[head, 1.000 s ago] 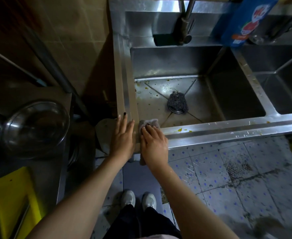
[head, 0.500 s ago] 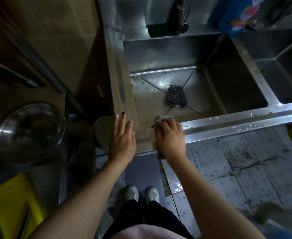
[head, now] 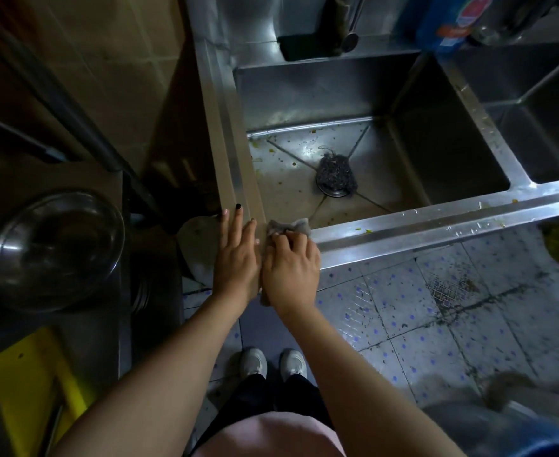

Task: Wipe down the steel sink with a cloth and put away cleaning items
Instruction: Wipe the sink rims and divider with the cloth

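The steel sink (head: 436,222) has two basins and a wet front rim with yellow food specks. My right hand (head: 291,268) presses a grey cloth (head: 288,225) onto the rim's front left corner, fingers curled over it. My left hand (head: 236,255) lies flat on the corner just left of it, fingers spread, touching the right hand's side. A dark steel-wool scrubber (head: 335,174) sits on the drain of the left basin, whose floor is spotted with residue.
A tap (head: 347,24) stands behind the left basin with a blue detergent bag (head: 449,21) to its right. At the left a steel bowl (head: 57,249) rests on a counter near a yellow board (head: 30,384). Dirty tiled floor (head: 436,308) lies below the rim.
My right hand slid the cloth along the front rim to the right, then back left to the corner beside my left hand. The left hand stayed put.
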